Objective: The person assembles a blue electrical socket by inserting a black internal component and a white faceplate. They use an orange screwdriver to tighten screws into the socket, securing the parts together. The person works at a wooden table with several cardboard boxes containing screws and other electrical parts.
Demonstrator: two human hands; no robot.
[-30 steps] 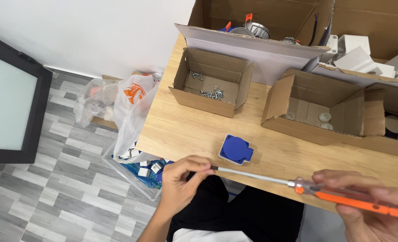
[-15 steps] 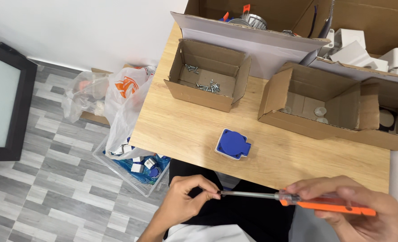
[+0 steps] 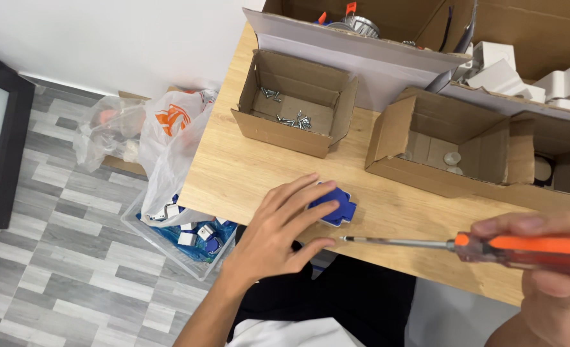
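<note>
**Screwdriver held, blue part touched**

Gripped tight in the right hand (image 3: 554, 283) is an orange screwdriver (image 3: 490, 244) — its tip is pointed at the blue part (image 3: 332, 204). That part is laid flat on the wooden table (image 3: 246, 173) and touched by the open fingers of the left hand (image 3: 275, 234) — nothing is grasped.

Bare bench (image 3: 246, 173) lies open before my hands, but cardboard boxes (image 3: 294, 106) (three abreast) wall off the back.

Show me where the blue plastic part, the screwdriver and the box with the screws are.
blue plastic part (image 3: 335, 204), head view, its exposed right half.
screwdriver (image 3: 542, 245), head view, orange handle.
box with screws (image 3: 278, 134), head view, near cardboard wall.
</note>
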